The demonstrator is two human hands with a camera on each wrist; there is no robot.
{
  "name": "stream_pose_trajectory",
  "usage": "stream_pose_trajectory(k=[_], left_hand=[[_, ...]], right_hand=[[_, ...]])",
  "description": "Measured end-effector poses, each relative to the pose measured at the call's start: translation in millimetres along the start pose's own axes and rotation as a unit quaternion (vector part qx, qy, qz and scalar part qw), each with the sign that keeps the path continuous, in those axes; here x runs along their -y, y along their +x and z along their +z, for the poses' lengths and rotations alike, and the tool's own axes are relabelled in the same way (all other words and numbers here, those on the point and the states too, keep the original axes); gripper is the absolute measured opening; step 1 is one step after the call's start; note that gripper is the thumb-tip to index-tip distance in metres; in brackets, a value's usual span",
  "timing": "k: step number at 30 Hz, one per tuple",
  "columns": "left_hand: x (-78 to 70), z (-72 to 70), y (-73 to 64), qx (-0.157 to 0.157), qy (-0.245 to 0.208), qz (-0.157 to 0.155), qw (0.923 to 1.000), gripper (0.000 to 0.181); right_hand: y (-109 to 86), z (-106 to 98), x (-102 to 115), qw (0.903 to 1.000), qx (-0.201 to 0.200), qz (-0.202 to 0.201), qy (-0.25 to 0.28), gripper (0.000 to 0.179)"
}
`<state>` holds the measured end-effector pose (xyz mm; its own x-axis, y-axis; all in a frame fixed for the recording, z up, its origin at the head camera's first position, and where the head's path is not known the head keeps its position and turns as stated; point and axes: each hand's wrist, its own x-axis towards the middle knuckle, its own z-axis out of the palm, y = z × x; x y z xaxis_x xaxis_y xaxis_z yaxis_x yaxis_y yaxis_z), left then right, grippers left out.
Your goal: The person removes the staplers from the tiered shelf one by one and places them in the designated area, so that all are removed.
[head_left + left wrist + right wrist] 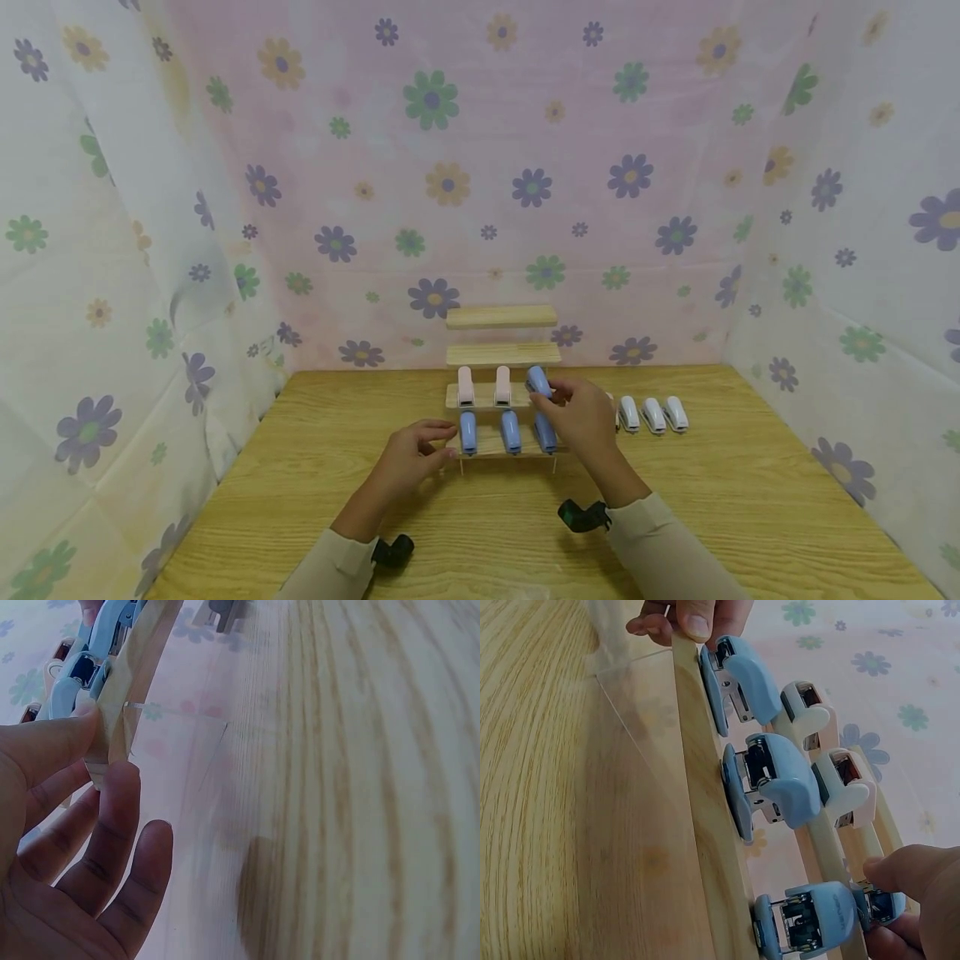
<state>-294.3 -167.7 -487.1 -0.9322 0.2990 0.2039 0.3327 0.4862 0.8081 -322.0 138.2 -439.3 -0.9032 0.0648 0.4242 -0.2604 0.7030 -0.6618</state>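
Observation:
A tiered wooden display rack (504, 356) with clear side panels stands mid-table. My left hand (411, 457) pinches the left end of its lowest board (114, 724) between thumb and fingers. At the second tier's right end, my right hand (591, 419) holds a blue mini stapler (537, 380) between thumb and fingers; in the right wrist view that stapler (880, 904) is partly hidden by the hand. Two pink staplers, one left (465, 387) and one central (502, 387), share this tier. Blue staplers (468, 433) line the lowest tier, spaced apart.
Several white staplers (653, 415) lie in a row on the wooden table (337, 500) right of the rack, with part of the row behind my right hand. The two upper tiers (502, 317) carry nothing. Flowered cloth (480, 233) encloses the table's back and sides.

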Motion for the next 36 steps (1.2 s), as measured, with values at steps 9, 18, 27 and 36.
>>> stream_pose_trajectory(k=[9,18,27,36], left_hand=[[2.5,0.6,-0.2,-0.003,0.006,0.003,1.0,0.037],[2.1,-0.1,0.0,-0.004,0.016,0.016,0.9997,0.039],[-0.4,-0.4,-1.3,0.004,0.015,0.014,0.9998,0.039],[-1.7,0.3,-0.6,0.004,0.015,0.007,0.9999,0.04]], right_hand=[[-0.6,-0.9,2.3,0.9999,-0.013,-0.002,-0.002,0.034],[-0.5,0.1,1.5,0.9995,-0.02,-0.017,-0.014,0.034],[-1.8,-4.7,-0.5,0.9992,-0.024,-0.024,-0.019,0.031],[1.2,-13.2,-5.9,0.9979,-0.045,-0.044,-0.017,0.032]])
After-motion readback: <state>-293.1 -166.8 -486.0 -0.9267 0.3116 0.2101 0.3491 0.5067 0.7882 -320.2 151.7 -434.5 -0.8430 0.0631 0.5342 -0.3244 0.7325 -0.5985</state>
